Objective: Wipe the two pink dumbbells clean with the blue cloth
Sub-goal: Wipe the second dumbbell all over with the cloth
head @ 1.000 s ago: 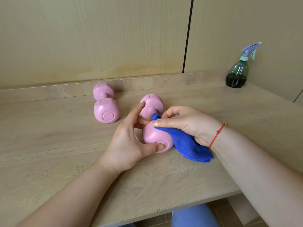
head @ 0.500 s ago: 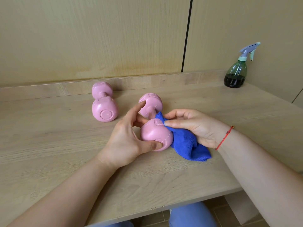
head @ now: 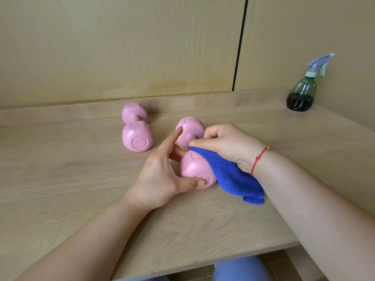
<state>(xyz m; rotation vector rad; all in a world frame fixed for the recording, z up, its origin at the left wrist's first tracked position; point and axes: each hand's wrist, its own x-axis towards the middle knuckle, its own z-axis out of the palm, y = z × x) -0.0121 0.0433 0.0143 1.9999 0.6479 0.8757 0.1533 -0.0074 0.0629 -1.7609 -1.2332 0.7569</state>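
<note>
Red string bracelet (head: 258, 160), right wrist

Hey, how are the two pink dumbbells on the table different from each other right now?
The left hand grips the nearer dumbbell; the farther dumbbell lies untouched. The right hand holds the blue cloth against the nearer dumbbell; the farther dumbbell is bare. The farther dumbbell's end cap shows fully; the nearer dumbbell's is partly under the thumb. Both are pink, same shape, on the wooden table.
</note>
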